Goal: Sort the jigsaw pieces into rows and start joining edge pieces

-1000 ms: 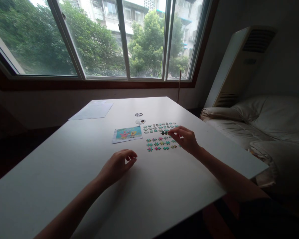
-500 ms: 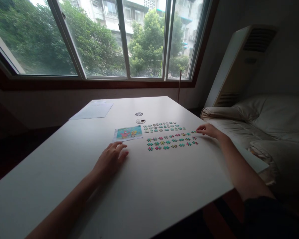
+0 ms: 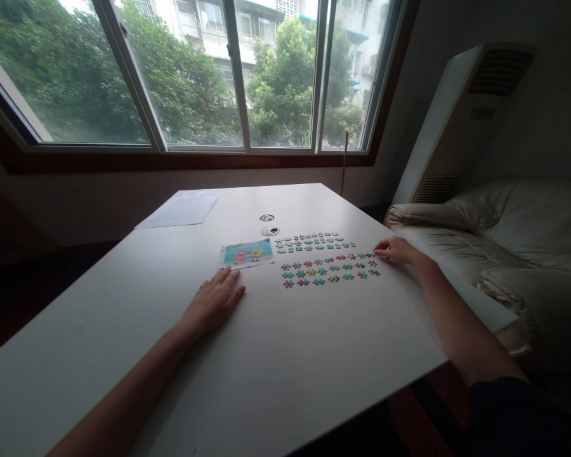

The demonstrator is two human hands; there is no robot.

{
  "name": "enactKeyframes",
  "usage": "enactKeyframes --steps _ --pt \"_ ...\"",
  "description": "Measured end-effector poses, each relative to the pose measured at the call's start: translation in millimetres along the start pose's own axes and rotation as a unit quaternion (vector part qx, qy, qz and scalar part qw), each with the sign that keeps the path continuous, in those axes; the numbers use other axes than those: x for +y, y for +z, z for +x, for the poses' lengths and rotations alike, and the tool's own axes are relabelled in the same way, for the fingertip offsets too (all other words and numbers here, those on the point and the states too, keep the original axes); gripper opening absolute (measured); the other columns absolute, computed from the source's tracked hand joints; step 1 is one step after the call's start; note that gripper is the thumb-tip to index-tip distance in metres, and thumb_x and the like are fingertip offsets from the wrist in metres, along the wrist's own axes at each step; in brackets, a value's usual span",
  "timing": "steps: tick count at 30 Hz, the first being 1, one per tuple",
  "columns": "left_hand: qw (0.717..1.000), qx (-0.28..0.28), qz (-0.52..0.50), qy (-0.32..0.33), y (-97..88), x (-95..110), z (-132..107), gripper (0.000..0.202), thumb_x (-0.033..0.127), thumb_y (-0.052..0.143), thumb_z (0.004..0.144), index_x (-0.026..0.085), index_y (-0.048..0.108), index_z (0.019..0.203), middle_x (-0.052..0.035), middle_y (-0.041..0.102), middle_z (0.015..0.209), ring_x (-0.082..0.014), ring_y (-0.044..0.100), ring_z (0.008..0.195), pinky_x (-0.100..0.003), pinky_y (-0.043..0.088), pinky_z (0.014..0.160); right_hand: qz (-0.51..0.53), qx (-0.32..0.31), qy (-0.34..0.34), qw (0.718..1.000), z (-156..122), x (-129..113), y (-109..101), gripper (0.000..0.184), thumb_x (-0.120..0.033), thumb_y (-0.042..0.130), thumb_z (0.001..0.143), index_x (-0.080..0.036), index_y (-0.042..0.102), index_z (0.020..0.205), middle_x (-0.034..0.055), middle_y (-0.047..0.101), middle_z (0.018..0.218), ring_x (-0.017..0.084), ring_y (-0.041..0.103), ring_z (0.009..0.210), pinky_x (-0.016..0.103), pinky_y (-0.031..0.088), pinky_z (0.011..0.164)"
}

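Note:
Several small coloured puzzle pieces (image 3: 327, 266) lie in rows on the white table (image 3: 276, 355). A small colourful picture card (image 3: 246, 253) lies just left of them. My left hand (image 3: 214, 301) rests flat on the table with fingers stretched out, just below the card, holding nothing. My right hand (image 3: 394, 250) sits at the right end of the rows, fingertips pinched together at the last piece by the table's right edge. What lies between those fingertips is too small to make out.
A sheet of paper (image 3: 178, 211) lies at the table's far left. Two small round objects (image 3: 268, 225) sit beyond the card. A white sofa with cushions (image 3: 495, 235) and a standing air conditioner (image 3: 457, 114) are at the right. A large window fills the back.
My right hand moved from the middle of the puzzle rows to their right end and stays there. My left hand uncurled and now lies flat, a little farther forward.

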State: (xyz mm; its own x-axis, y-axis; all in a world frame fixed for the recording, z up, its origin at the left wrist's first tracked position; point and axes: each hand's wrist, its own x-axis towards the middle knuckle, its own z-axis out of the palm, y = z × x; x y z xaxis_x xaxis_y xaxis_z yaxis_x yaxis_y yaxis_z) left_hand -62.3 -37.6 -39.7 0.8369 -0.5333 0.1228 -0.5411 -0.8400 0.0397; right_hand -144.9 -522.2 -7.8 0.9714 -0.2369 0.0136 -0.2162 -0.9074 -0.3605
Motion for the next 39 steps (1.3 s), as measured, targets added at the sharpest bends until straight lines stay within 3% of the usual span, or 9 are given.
enactKeyframes --steps 8,15,21,25,30,35,39 --pt "0.999 -0.039 -0.015 -0.018 -2.9 2 1 0.058 0.046 0.020 0.087 0.014 0.031 0.133 -0.0126 0.025 0.142 -0.0259 0.022 0.129 -0.049 0.023 0.100 -0.010 0.098 -0.098 0.990 -3 -51 6 0.028 -0.039 0.051 0.075 -0.018 0.068 0.083 0.0040 0.067 0.072 0.013 0.057 0.060 0.023 0.040 0.059" --pt "0.998 -0.058 -0.003 -0.007 -12.5 2 -1 0.059 0.047 0.023 0.085 0.013 0.034 0.132 -0.0152 0.030 0.139 -0.0285 0.031 0.125 -0.045 0.028 0.098 0.076 0.059 -0.252 0.963 -21 -122 29 0.023 -0.033 0.051 0.079 -0.016 0.066 0.082 0.0012 0.063 0.064 0.009 0.052 0.054 0.020 0.039 0.053" --pt "0.996 -0.089 0.010 -0.003 -28.1 9 -15 0.058 0.048 0.029 0.084 0.016 0.036 0.132 -0.0160 0.034 0.137 -0.0293 0.034 0.123 -0.043 0.035 0.093 0.100 0.033 -0.360 0.927 -47 -173 51 0.018 -0.025 0.051 0.081 -0.014 0.064 0.086 0.0043 0.063 0.078 0.009 0.054 0.062 0.021 0.043 0.061" --pt "0.995 -0.096 0.019 -0.021 -29.6 19 -37 0.057 0.047 0.029 0.084 0.016 0.036 0.132 -0.0163 0.033 0.138 -0.0288 0.032 0.124 -0.042 0.034 0.095 0.111 0.043 -0.372 0.921 -72 -208 74 0.034 -0.033 0.048 0.083 -0.014 0.054 0.110 0.0096 0.061 0.096 0.017 0.054 0.090 0.031 0.044 0.079" --pt "0.996 -0.068 0.044 -0.022 -23.8 25 -55 0.056 0.045 0.025 0.086 0.016 0.034 0.133 -0.0173 0.030 0.139 -0.0304 0.028 0.126 -0.048 0.030 0.096 0.035 0.025 -0.378 0.925 -88 -239 102 0.054 -0.046 0.041 0.084 -0.012 0.040 0.126 0.0135 0.047 0.123 0.024 0.041 0.111 0.040 0.031 0.097" --pt "0.995 -0.093 0.040 -0.017 -22.7 26 -57 0.056 0.044 0.027 0.086 0.016 0.031 0.134 -0.0157 0.027 0.140 -0.0311 0.025 0.128 -0.051 0.029 0.096 0.012 -0.001 -0.356 0.934 -84 -253 119 0.069 -0.055 0.033 0.083 -0.008 0.026 0.134 0.0142 0.032 0.136 0.032 0.030 0.120 0.047 0.026 0.099" --pt "0.995 -0.092 0.033 -0.015 -21.3 25 -57 0.056 0.044 0.028 0.086 0.016 0.031 0.134 -0.0155 0.027 0.140 -0.0313 0.025 0.128 -0.051 0.028 0.096 0.011 -0.028 -0.356 0.934 -83 -254 122 0.072 -0.055 0.029 0.084 -0.003 0.027 0.133 0.0173 0.030 0.137 0.030 0.023 0.126 0.042 0.021 0.104"
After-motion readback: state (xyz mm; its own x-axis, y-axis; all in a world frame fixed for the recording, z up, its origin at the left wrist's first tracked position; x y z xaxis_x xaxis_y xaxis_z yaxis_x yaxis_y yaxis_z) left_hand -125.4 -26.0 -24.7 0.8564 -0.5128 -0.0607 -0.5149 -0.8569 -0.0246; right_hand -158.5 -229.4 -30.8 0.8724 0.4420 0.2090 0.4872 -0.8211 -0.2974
